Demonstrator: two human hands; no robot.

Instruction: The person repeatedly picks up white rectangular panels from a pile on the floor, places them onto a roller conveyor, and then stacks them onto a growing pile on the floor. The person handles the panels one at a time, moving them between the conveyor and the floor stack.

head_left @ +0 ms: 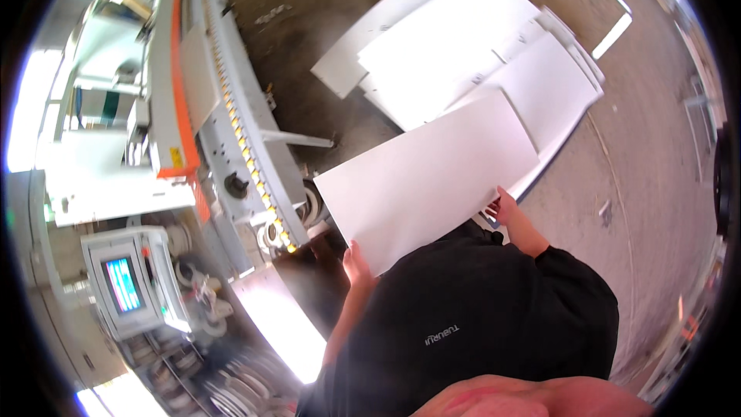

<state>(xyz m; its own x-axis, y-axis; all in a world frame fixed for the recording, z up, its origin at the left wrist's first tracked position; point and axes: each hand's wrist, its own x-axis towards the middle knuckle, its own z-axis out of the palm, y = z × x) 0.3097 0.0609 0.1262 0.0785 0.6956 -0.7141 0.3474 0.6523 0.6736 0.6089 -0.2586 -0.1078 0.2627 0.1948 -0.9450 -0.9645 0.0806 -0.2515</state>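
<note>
A white rectangular panel [428, 181] spans the space in front of my body, held at its two ends. My left hand [356, 264] grips its near left corner, thumb up along the edge. On the near right edge, my right hand [502, 207] is closed round the panel, its fingers curling underneath. Just beyond lies a stack of white panels [440, 50], spread unevenly over one another; the held panel overlaps the nearest of them in view. Whether it touches them I cannot tell.
To the left runs a long grey machine [262, 139] with a row of yellow rollers and an orange strip [182, 108]. A control screen [123, 284] stands lower left, near coiled edging rolls [243, 390]. A bright white panel [282, 320] lies beside my left arm. Concrete floor [610, 208] extends right.
</note>
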